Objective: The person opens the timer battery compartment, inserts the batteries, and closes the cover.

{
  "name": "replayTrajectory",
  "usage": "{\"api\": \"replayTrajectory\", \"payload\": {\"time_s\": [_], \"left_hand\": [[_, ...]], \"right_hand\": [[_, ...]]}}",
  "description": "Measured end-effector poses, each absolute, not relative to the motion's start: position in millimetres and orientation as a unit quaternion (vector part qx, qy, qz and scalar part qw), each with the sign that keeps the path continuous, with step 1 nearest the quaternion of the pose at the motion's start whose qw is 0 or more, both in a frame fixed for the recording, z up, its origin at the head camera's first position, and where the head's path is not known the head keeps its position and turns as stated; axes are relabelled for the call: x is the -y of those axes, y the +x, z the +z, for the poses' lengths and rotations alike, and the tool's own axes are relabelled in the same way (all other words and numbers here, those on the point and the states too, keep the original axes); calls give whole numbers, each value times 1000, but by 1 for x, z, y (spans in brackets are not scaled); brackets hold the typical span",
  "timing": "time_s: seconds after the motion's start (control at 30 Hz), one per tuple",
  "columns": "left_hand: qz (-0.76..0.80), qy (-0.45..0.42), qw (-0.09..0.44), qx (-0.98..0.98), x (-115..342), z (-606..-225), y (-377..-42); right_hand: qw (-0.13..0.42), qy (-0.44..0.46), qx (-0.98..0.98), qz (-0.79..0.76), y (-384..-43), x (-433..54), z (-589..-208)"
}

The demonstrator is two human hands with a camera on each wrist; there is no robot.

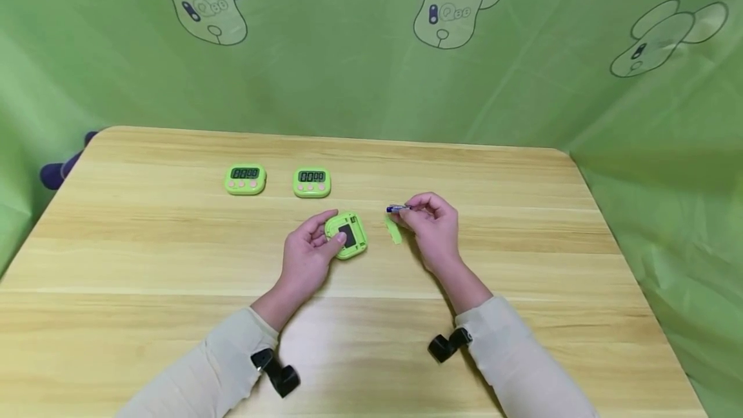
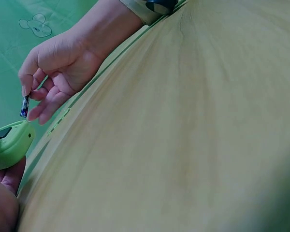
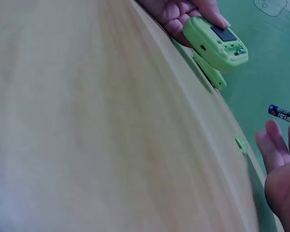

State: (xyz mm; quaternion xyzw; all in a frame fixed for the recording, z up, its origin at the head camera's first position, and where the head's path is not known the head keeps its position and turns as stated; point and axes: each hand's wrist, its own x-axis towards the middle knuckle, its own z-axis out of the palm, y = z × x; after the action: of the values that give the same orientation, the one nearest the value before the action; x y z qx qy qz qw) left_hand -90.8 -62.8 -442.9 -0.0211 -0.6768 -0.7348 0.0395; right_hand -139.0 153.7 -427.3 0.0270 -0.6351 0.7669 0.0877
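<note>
My left hand (image 1: pixel 306 257) grips a green digital timer (image 1: pixel 355 245) with its back turned up, the thumb across a dark rectangle there. The timer's battery slot (image 3: pixel 238 50) lies uncovered. To the right, my right hand (image 1: pixel 434 228) pinches a small dark-blue battery (image 1: pixel 398 209) between thumb and fingertips, its end pointing toward the timer. In the left wrist view the battery (image 2: pixel 25 106) hangs just above the timer's edge (image 2: pixel 20 140). A narrow green battery cover (image 1: pixel 393 229) lies on the table beneath the right fingertips.
Two more green timers stand further back on the wooden table (image 1: pixel 360 340), faces up: one at the left (image 1: pixel 245 180), one nearer the middle (image 1: pixel 311 183). Behind the table hangs a green curtain (image 1: pixel 331 69) with printed bear heads. A purple object (image 1: pixel 53 175) shows past the left edge.
</note>
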Motion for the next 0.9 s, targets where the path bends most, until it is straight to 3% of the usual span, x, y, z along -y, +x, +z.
{"api": "replayTrajectory", "payload": {"time_s": [0.4, 0.6, 0.9], "left_hand": [[-737, -23, 39, 675, 63, -444, -92], [-741, -24, 37, 670, 63, -443, -92], [-742, -22, 38, 669, 63, -442, -92]], "right_hand": [[45, 17, 646, 762, -125, -138, -426], [22, 70, 679, 731, -114, -128, -427], [87, 127, 756, 636, -106, -117, -423]]}}
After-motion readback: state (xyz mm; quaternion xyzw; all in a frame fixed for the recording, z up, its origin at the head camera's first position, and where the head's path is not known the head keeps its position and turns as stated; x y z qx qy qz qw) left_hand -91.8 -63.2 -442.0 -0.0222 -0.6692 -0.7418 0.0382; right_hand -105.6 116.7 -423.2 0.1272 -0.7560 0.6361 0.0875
